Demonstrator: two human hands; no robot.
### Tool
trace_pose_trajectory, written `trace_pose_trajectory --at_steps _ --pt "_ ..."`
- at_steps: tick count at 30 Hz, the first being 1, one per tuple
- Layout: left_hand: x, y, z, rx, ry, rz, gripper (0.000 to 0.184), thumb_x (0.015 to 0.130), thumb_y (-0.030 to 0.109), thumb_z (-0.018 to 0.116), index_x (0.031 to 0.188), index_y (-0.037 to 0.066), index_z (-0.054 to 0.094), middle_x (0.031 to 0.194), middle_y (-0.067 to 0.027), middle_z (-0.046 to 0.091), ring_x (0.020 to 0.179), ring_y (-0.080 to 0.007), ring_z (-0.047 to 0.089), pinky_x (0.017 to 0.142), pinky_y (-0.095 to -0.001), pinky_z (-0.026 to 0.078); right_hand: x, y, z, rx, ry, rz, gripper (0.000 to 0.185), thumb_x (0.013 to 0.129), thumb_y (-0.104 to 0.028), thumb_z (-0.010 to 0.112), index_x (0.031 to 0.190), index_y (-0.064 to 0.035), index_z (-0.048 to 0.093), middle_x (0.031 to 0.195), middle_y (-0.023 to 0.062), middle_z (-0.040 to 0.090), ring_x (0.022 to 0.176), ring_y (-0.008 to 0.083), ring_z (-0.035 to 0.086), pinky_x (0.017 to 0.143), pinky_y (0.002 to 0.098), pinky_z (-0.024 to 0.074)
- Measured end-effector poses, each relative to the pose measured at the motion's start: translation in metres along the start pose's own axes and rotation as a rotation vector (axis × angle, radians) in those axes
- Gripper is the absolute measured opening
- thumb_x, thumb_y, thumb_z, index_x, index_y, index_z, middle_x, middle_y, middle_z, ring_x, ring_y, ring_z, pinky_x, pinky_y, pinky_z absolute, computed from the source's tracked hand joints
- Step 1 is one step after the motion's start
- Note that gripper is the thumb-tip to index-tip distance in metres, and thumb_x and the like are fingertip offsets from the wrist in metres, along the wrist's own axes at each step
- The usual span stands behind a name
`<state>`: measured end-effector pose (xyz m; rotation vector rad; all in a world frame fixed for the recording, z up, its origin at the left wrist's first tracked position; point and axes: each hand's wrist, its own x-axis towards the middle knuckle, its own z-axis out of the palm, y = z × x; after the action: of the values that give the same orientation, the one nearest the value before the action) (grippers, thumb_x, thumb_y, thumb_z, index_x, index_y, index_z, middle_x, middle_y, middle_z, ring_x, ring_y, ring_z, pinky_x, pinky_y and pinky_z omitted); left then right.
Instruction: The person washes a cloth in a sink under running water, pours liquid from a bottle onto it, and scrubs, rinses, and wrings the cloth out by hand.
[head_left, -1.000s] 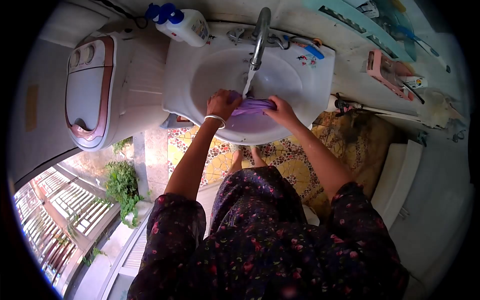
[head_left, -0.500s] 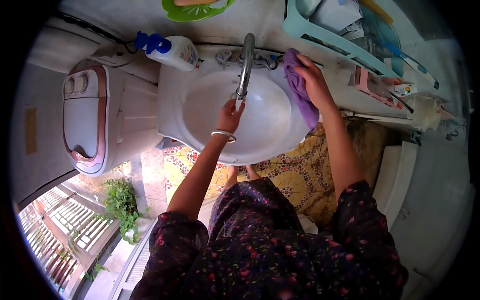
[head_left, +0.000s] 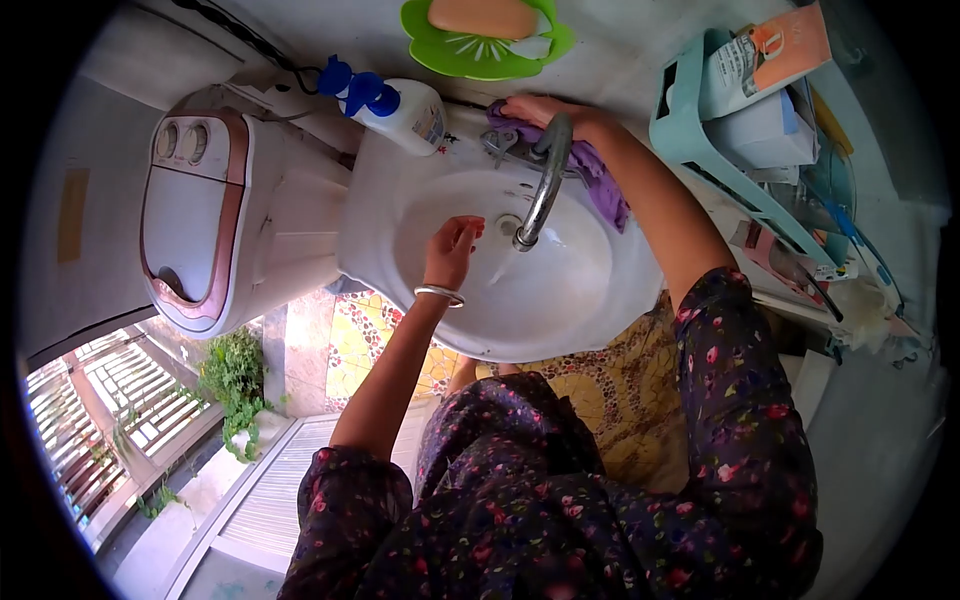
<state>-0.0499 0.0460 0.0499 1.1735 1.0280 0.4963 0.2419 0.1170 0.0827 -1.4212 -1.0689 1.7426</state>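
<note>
My right hand [head_left: 545, 110] reaches behind the faucet [head_left: 545, 195] at the back of the sink [head_left: 390, 180], wrapped on a purple cloth [head_left: 603, 188]. The cloth lies along the back ledge, partly hidden by the faucet and my forearm. Over the left part of the basin hovers my left hand [head_left: 450, 252], its fingers curled, with a bangle on the wrist. Whether it holds anything is too small to tell. A thin stream of water shows below the spout.
White bottles with blue caps [head_left: 410, 115] stand at the sink's back left. A green soap dish [head_left: 480, 55] is on the wall. Teal basket [head_left: 690, 130] and pink holder [head_left: 770, 255] hang right. A washing machine [head_left: 195, 230] stands left.
My right hand has carried the cloth from over the basin to the right rim, then left along the back ledge. My left hand let go of the cloth, went to the spout, then moved left.
</note>
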Motion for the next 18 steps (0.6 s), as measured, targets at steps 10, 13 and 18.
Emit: trace_pose_trajectory --at_steps 10,13,18 --pt "-0.020 0.000 -0.018 -0.073 0.022 -0.049 0.018 0.094 0.016 0.051 0.106 0.008 0.060 0.101 -0.0006 0.062 0.094 -0.0100 0.058 0.078 -0.0259 0.046 -0.007 0.003 -0.019 -0.467 -0.044 0.170 0.049 0.097 -0.031 0.036 0.136 -0.0013 0.039 0.141 0.0080 0.041 0.127 0.0121 0.039 0.105 0.0252 0.0292" --pt "-0.032 -0.001 -0.028 -0.087 0.049 -0.058 0.018 0.093 0.015 0.050 0.107 0.008 0.060 0.101 -0.0003 0.062 0.095 -0.0099 0.058 0.078 -0.0261 0.046 -0.021 0.013 -0.019 -0.417 0.053 0.147 0.045 0.096 -0.030 0.039 0.132 -0.0031 0.046 0.132 0.0083 0.050 0.120 0.0116 0.045 0.101 0.0269 0.0328" --pt "-0.049 -0.007 -0.041 -0.116 0.055 -0.061 0.019 0.094 0.015 0.050 0.109 0.008 0.059 0.102 -0.0008 0.061 0.095 -0.0107 0.058 0.078 -0.0265 0.045 -0.055 0.040 -0.034 -0.816 0.222 0.062 0.030 0.090 -0.027 0.045 0.093 -0.0028 0.063 0.091 0.0131 0.063 0.084 0.0246 0.058 0.077 0.0340 0.0434"
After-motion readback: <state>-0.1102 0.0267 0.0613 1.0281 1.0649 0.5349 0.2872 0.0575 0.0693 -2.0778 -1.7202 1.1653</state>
